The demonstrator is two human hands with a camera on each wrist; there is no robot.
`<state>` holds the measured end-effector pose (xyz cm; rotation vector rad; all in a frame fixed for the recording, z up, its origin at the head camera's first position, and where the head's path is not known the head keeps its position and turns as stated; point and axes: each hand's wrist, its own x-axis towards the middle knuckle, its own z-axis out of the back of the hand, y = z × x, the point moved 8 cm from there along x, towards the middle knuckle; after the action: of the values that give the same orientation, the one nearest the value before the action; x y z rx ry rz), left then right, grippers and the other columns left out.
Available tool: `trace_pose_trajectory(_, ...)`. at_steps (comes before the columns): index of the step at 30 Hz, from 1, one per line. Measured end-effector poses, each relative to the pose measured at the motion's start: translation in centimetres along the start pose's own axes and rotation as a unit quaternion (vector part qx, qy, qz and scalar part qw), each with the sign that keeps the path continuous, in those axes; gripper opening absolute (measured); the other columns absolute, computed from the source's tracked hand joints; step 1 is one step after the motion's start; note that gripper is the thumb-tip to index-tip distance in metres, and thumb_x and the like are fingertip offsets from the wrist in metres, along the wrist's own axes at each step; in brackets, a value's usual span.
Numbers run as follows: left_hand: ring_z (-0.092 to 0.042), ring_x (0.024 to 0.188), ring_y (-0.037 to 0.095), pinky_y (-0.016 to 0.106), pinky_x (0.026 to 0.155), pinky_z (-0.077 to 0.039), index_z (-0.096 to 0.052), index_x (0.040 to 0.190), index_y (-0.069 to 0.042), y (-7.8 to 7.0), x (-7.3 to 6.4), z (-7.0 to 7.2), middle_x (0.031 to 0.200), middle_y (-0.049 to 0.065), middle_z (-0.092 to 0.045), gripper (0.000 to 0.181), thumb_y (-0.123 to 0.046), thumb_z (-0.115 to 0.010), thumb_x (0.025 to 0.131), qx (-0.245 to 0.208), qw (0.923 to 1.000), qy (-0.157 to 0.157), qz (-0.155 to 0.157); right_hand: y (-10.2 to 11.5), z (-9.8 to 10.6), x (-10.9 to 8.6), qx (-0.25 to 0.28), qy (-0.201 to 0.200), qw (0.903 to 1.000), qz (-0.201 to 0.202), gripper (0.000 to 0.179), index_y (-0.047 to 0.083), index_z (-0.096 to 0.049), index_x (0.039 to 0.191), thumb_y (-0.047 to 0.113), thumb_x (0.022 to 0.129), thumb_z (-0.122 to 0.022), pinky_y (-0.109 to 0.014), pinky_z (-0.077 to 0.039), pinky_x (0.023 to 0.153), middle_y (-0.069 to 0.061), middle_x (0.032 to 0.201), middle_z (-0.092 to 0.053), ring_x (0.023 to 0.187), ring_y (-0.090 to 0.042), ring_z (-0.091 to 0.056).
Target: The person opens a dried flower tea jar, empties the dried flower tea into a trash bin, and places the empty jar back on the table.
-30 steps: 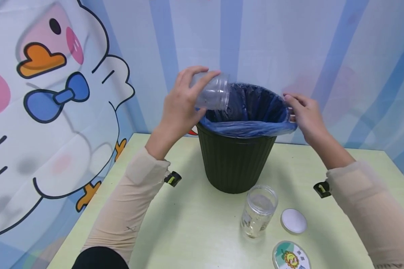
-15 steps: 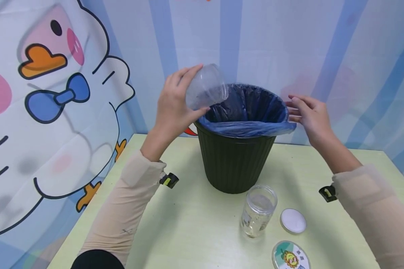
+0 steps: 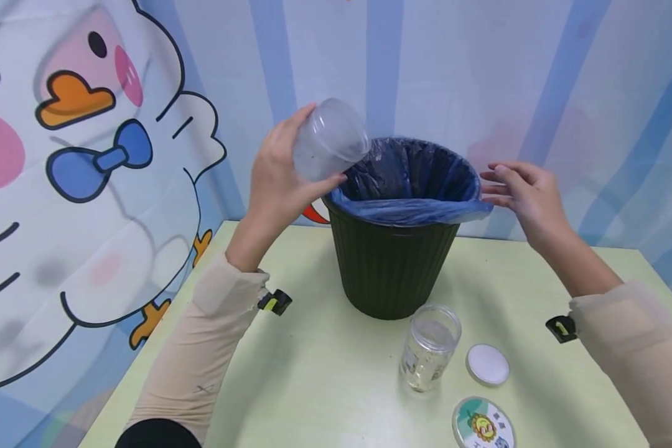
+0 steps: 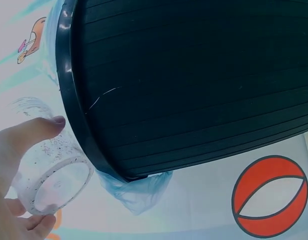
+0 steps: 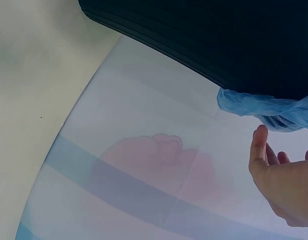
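My left hand grips a clear plastic jar, tilted beside the left rim of a dark ribbed trash bin. Dark specks cling to the jar wall in the left wrist view. A blue trash bag lines the bin and folds over its rim. Near the bin's right rim, my right hand has relaxed fingers and holds nothing. In the right wrist view that hand is just beside the bag's hanging edge; whether they touch I cannot tell.
A second clear jar, lidless, stands upright in front of the bin on the pale table. To its right lie a white lid and a lid with a sunflower picture. A cartoon-printed cloth hangs behind.
My left hand has drawn the jar leftward from over the bin opening, its mouth turning toward the bin's front. My right hand has let go of the bag's rim and shifted right.
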<state>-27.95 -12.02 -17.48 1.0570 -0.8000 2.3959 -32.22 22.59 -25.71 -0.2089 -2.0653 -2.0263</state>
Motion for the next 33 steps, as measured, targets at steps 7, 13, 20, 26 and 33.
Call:
trace_pose_trajectory(7, -0.052, 0.126, 0.019, 0.040, 0.099, -0.046, -0.045, 0.149, -0.014, 1.0, -0.7, 0.6, 0.143, 0.005, -0.054, 0.096, -0.044, -0.090, 0.070, -0.012, 0.9994, -0.011, 0.031, -0.4, 0.6, -0.6, 0.004, 0.007, 1.0000, -0.005, 0.033, 0.000, -0.057, 0.122, 0.026, 0.102, -0.057, -0.019, -0.055, 0.076, 0.007, 0.101, -0.072, 0.090, -0.010, -0.070)
trace_pose_trajectory(13, -0.055, 0.122, 0.018, 0.039, 0.096, -0.048, -0.046, 0.147, -0.012, 1.7, -1.3, 1.1, 0.139, 0.006, -0.058, 0.095, -0.043, -0.090, 0.069, -0.041, 0.9984, -0.025, 0.030, -0.5, 1.1, -1.2, 0.001, 0.014, 0.9999, 0.002, 0.025, 0.005, -0.063, 0.115, 0.026, 0.101, -0.059, -0.021, -0.055, 0.076, 0.006, 0.103, -0.072, 0.090, -0.009, -0.070)
trace_pose_trajectory(20, -0.058, 0.120, 0.019, 0.041, 0.093, -0.050, -0.045, 0.147, -0.012, 2.5, -2.3, 1.9, 0.134, 0.010, -0.061, 0.097, -0.040, -0.092, 0.068, -0.080, 0.9949, -0.023, 0.056, -0.5, 1.5, -1.8, -0.003, 0.025, 0.9997, 0.007, 0.021, 0.009, -0.067, 0.111, 0.026, 0.099, -0.062, -0.022, -0.056, 0.077, 0.003, 0.104, -0.072, 0.091, -0.011, -0.070)
trace_pose_trajectory(26, -0.057, 0.116, 0.017, 0.036, 0.093, -0.047, -0.045, 0.146, -0.013, 3.3, -3.3, 2.3, 0.133, 0.006, -0.062, 0.096, -0.036, -0.093, 0.067, -0.098, 0.9929, -0.019, 0.064, -0.4, 1.9, -2.7, -0.007, 0.034, 0.9993, 0.013, 0.020, 0.008, -0.068, 0.111, 0.023, 0.100, -0.061, -0.022, -0.056, 0.078, 0.001, 0.106, -0.072, 0.093, -0.013, -0.070)
trace_pose_trajectory(33, -0.058, 0.111, 0.019, 0.039, 0.092, -0.046, -0.046, 0.144, -0.009, 3.7, -5.2, 2.8, 0.131, 0.005, -0.064, 0.093, -0.030, -0.093, 0.067, -0.113, 0.9918, -0.028, 0.053, -0.8, 2.1, -4.2, -0.015, 0.041, 0.9990, 0.009, 0.018, 0.008, -0.068, 0.112, 0.019, 0.101, -0.059, -0.022, -0.055, 0.078, 0.001, 0.107, -0.072, 0.094, -0.012, -0.070)
